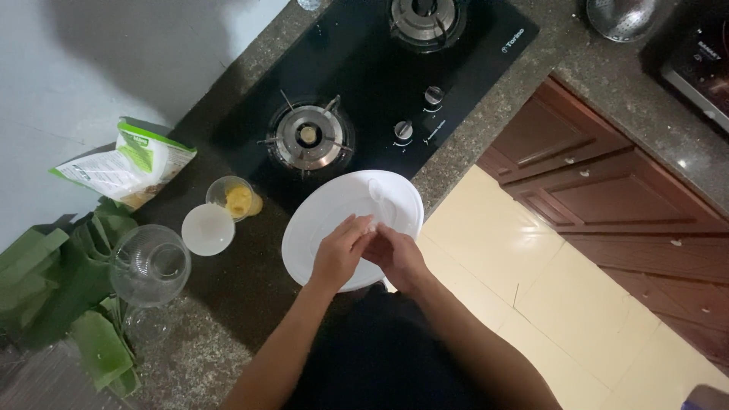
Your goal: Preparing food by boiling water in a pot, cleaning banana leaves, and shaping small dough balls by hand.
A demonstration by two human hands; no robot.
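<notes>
A large white plate (326, 212) rests at the front edge of the stone counter, partly over the black glass hob. A white spoon (382, 199) lies on it. Both my hands meet over the plate's near side. My left hand (339, 253) has its fingers curled towards my right hand (396, 254), and the fingertips touch. Something small and pale seems pinched between them, but I cannot make it out.
A small white bowl (207, 229) and a clear cup with yellow contents (237, 199) stand left of the plate. A clear glass jug (149, 266), green banana leaves (68, 304) and a green-white packet (129, 163) sit further left. Two gas burners (309, 137) lie behind.
</notes>
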